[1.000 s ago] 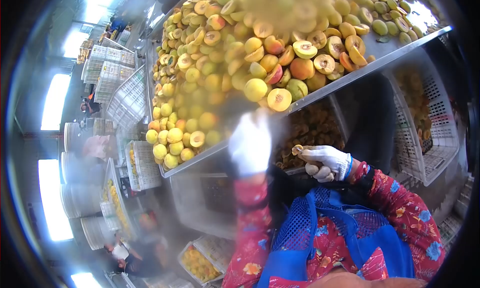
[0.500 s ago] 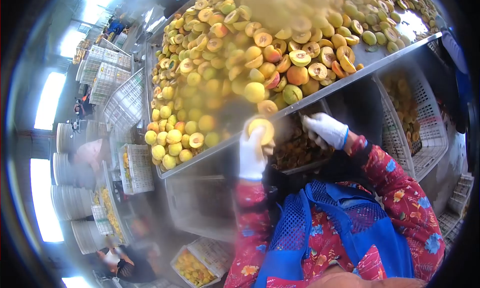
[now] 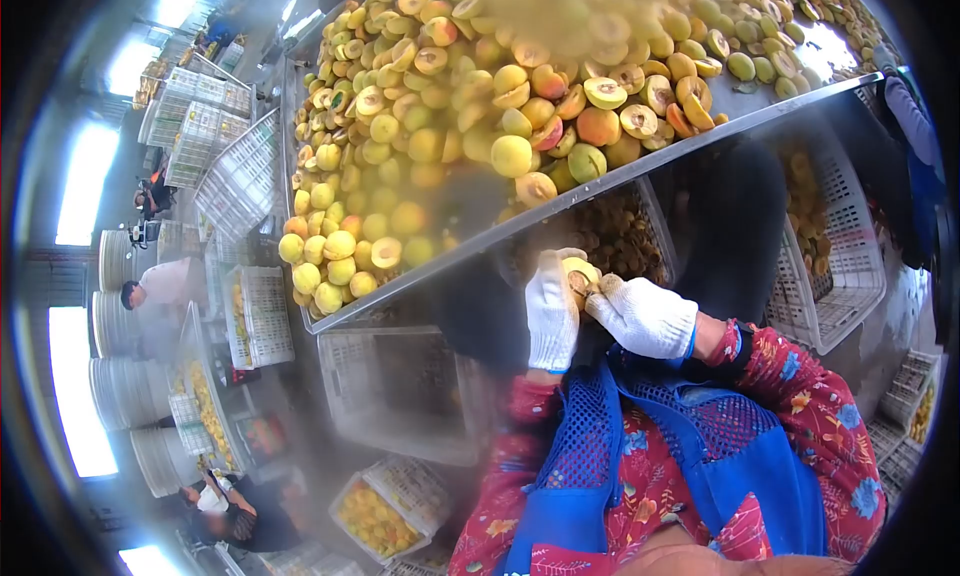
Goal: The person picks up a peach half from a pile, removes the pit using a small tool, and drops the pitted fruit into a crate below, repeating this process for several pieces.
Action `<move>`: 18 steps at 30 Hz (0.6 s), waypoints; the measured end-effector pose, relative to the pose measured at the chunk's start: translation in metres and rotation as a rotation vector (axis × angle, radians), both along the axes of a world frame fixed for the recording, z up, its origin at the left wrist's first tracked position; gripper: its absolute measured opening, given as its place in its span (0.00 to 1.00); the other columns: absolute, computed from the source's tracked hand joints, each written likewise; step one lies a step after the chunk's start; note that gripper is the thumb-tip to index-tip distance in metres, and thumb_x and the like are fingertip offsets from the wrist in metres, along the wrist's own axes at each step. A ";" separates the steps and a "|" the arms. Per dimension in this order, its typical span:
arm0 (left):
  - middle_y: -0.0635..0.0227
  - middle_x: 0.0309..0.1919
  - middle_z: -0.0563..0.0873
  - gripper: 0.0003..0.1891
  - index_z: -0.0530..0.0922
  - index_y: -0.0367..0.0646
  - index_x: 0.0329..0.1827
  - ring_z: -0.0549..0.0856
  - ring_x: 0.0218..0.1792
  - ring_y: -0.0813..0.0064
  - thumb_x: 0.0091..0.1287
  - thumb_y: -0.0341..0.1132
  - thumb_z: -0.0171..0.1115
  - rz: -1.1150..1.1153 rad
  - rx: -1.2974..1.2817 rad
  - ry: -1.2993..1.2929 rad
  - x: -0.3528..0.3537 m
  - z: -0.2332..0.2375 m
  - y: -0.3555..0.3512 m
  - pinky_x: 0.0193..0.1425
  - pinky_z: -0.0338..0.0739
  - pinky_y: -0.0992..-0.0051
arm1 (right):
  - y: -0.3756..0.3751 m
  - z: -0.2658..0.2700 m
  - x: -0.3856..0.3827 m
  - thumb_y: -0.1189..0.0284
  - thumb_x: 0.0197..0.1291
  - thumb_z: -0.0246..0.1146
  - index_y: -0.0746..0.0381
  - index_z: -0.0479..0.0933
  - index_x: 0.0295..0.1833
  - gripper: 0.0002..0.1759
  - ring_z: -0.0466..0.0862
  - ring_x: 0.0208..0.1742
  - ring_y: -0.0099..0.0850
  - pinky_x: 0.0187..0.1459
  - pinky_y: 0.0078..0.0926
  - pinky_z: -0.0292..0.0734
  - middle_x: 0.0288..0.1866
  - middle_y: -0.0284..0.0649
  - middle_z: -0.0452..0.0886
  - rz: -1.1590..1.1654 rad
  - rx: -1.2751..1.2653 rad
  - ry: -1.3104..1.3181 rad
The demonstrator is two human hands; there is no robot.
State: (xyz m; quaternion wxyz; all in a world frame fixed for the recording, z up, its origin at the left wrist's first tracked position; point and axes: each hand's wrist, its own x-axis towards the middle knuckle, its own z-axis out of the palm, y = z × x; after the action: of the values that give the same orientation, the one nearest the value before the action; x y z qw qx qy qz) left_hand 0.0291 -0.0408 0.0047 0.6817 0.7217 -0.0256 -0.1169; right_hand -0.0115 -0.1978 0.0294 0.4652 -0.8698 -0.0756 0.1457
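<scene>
A yellow peach half point(image 3: 576, 269) with its pit side showing is gripped in my white-gloved left hand point(image 3: 552, 318), in front of the blue apron. My right hand point(image 3: 646, 318), gloved too, is closed, its fingertips at the cut face of the fruit. Whatever those fingers pinch is hidden. Beyond both hands, a metal-edged table point(image 3: 560, 204) carries a heap of cut peaches point(image 3: 605, 93), some with pits in them. Under the table edge stands a crate point(image 3: 655, 231) with brownish pits or scraps.
An empty-looking pale crate point(image 3: 400, 386) stands left below the table. Lower down is a crate of yellow fruit point(image 3: 378, 516). On the right is a white crate point(image 3: 850, 246) with fruit pieces. Stacked crates point(image 3: 205, 111) and other people are at the left. Blur covers part of the view.
My left hand has moved down and right, toward my body, with the peach half. My right hand has come down and left to meet it; the two were apart before.
</scene>
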 end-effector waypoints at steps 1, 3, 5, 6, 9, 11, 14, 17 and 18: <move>0.61 0.37 0.87 0.29 0.80 0.37 0.52 0.86 0.37 0.71 0.84 0.56 0.41 0.029 -0.032 0.056 -0.002 -0.002 -0.001 0.45 0.81 0.72 | 0.001 0.000 0.002 0.58 0.78 0.51 0.72 0.79 0.48 0.24 0.84 0.30 0.57 0.33 0.49 0.79 0.31 0.63 0.83 0.002 0.066 0.026; 0.61 0.37 0.88 0.26 0.81 0.37 0.51 0.86 0.37 0.71 0.84 0.52 0.42 0.086 -0.005 0.056 -0.003 -0.003 -0.007 0.45 0.81 0.72 | -0.006 0.011 0.005 0.55 0.80 0.50 0.67 0.78 0.47 0.24 0.78 0.18 0.40 0.21 0.36 0.74 0.23 0.47 0.79 -0.064 0.399 0.454; 0.61 0.36 0.88 0.23 0.81 0.38 0.51 0.86 0.37 0.71 0.84 0.48 0.44 0.147 0.116 -0.050 -0.004 -0.006 -0.015 0.46 0.81 0.72 | -0.012 0.015 0.010 0.54 0.80 0.50 0.64 0.75 0.46 0.23 0.71 0.13 0.23 0.15 0.24 0.70 0.19 0.34 0.72 -0.128 0.705 0.842; 0.59 0.37 0.88 0.18 0.80 0.39 0.53 0.87 0.38 0.71 0.83 0.43 0.46 0.144 0.158 -0.100 -0.003 -0.008 -0.016 0.46 0.81 0.73 | -0.016 0.006 0.012 0.53 0.80 0.49 0.63 0.75 0.47 0.23 0.70 0.13 0.21 0.15 0.22 0.67 0.19 0.32 0.71 -0.068 0.990 1.016; 0.60 0.35 0.88 0.15 0.78 0.39 0.56 0.87 0.37 0.72 0.82 0.41 0.48 0.087 -0.004 -0.115 0.009 -0.010 -0.024 0.46 0.82 0.73 | -0.027 -0.045 0.020 0.50 0.81 0.48 0.60 0.75 0.48 0.24 0.65 0.13 0.16 0.14 0.18 0.60 0.20 0.27 0.67 0.149 1.869 1.491; 0.61 0.33 0.88 0.14 0.77 0.40 0.55 0.87 0.34 0.72 0.82 0.41 0.50 0.082 -0.127 0.066 0.022 -0.010 -0.025 0.43 0.83 0.72 | -0.026 -0.055 0.024 0.50 0.82 0.45 0.61 0.74 0.50 0.25 0.62 0.11 0.15 0.12 0.18 0.57 0.19 0.26 0.64 0.196 2.107 1.587; 0.62 0.35 0.88 0.23 0.78 0.41 0.54 0.86 0.31 0.70 0.82 0.53 0.47 0.274 -0.209 0.366 0.036 -0.017 -0.003 0.34 0.82 0.75 | -0.025 -0.042 0.029 0.50 0.81 0.47 0.64 0.73 0.45 0.27 0.56 0.09 0.14 0.07 0.16 0.53 0.18 0.27 0.64 0.155 2.215 1.533; 0.52 0.45 0.87 0.26 0.75 0.42 0.64 0.87 0.42 0.57 0.79 0.54 0.50 0.292 0.618 0.342 0.042 0.018 0.050 0.44 0.83 0.65 | -0.034 -0.037 0.043 0.49 0.81 0.47 0.65 0.72 0.45 0.27 0.59 0.09 0.15 0.09 0.16 0.55 0.17 0.28 0.64 0.072 1.901 1.387; 0.47 0.49 0.86 0.27 0.74 0.42 0.69 0.88 0.48 0.51 0.78 0.53 0.53 0.276 1.030 0.313 0.043 0.035 0.071 0.50 0.84 0.59 | -0.039 -0.039 0.048 0.49 0.80 0.49 0.64 0.73 0.45 0.26 0.63 0.11 0.17 0.10 0.16 0.58 0.17 0.29 0.65 -0.001 1.557 1.204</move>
State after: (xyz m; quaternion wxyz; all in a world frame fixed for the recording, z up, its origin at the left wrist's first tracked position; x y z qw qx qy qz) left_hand 0.0719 0.0307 0.0401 0.2453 0.9324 0.2315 -0.1297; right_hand 0.0363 -0.2370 -0.0096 0.8690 -0.1009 0.0996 0.4740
